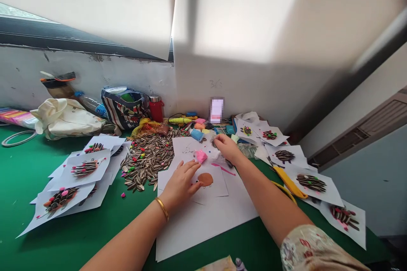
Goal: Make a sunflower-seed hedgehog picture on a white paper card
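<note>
My left hand (180,184), with a gold bangle at the wrist, lies over a small white card (219,184), fingers spread and holding nothing. On that card is a brown clay oval (205,179) with small drawn legs, just right of my thumb. A pink lump of clay (201,156) lies beyond my fingertips. Farther back, my right hand (226,148) has its fingers pinched together by some clear plastic wrap; whatever is between them is hidden. Under the card are large white sheets (206,228), with a pink clay strip (224,169) on them.
Sunflower seeds (148,156) are heaped left of the sheets. Finished seed-hedgehog cards lie left (85,168) and right (311,183). Behind stand a red bottle (156,109), a striped bag (125,108), a phone (217,110) and a blue clay tub (197,134). A yellow tool (289,182) lies right.
</note>
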`<control>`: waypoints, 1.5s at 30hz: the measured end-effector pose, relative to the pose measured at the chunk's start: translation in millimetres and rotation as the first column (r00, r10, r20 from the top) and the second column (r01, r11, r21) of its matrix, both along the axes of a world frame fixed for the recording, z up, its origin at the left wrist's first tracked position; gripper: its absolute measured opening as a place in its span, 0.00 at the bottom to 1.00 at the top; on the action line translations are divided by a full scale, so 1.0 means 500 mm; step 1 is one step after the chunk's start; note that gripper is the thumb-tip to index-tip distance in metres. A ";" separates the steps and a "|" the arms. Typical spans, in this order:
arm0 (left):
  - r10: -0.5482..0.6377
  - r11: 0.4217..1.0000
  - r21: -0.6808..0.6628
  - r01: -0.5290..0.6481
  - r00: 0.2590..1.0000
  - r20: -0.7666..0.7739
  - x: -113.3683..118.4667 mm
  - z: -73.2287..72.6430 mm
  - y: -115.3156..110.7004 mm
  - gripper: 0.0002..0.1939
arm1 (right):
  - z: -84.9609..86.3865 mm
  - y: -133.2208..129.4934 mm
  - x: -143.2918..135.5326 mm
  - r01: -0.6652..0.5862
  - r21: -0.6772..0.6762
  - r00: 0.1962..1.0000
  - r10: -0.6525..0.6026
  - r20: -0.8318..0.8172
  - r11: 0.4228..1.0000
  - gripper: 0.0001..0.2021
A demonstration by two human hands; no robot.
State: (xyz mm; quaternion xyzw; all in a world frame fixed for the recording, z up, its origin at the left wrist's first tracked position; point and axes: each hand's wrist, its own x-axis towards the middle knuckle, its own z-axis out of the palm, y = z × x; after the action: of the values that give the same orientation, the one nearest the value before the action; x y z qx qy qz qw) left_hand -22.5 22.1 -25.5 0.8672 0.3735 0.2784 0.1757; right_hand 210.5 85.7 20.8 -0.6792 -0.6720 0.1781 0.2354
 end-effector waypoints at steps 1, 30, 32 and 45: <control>0.037 0.999 -0.029 -0.035 0.996 0.083 0.002 0.003 0.000 0.24 | -0.003 -0.026 -0.007 -0.053 -0.017 0.994 0.051 -0.095 0.998 0.16; 0.482 0.786 -0.618 0.010 0.615 0.624 0.048 0.039 -0.012 0.15 | -0.053 -0.177 -0.063 -0.438 -0.001 0.486 0.236 -0.841 0.899 0.19; 0.477 0.792 -0.610 0.019 0.603 0.639 0.044 0.037 -0.010 0.16 | -0.056 -0.180 -0.070 -0.399 -0.022 0.503 0.199 -0.841 0.917 0.20; 0.442 0.753 -0.645 0.135 0.622 0.647 0.056 0.040 -0.029 0.14 | -0.069 -0.183 -0.073 -0.394 -0.007 0.508 0.211 -0.835 0.919 0.19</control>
State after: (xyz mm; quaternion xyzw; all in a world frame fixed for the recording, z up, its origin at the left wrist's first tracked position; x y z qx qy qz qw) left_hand 5.7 7.8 -5.3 0.5108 0.4113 0.4903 0.5741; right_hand 173.8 -5.6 -13.6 -0.4086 -0.5719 0.5764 0.4167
